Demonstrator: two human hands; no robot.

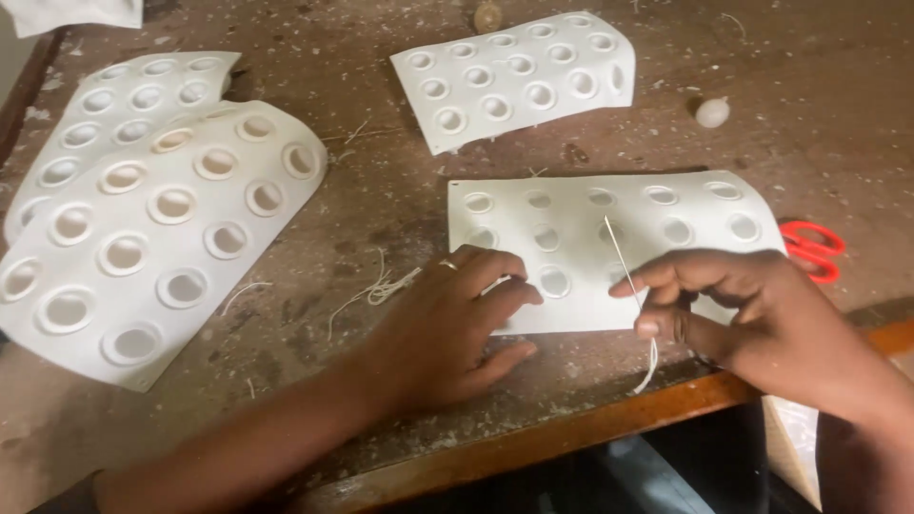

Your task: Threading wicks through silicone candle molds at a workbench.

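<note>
A white sheet with rows of round holes lies flat near the table's front edge. My left hand rests on its left part, fingers spread and pressing it down. My right hand hovers over the sheet's right front corner and pinches a thin white string between thumb and fingers. The string rises stiffly up over the sheet and a loop hangs below my fingers.
Two larger holed white sheets overlap at the left, a curved one sits at the back. Red-handled scissors lie right of the sheet. A small white ball and string scraps rest on the worn wooden table.
</note>
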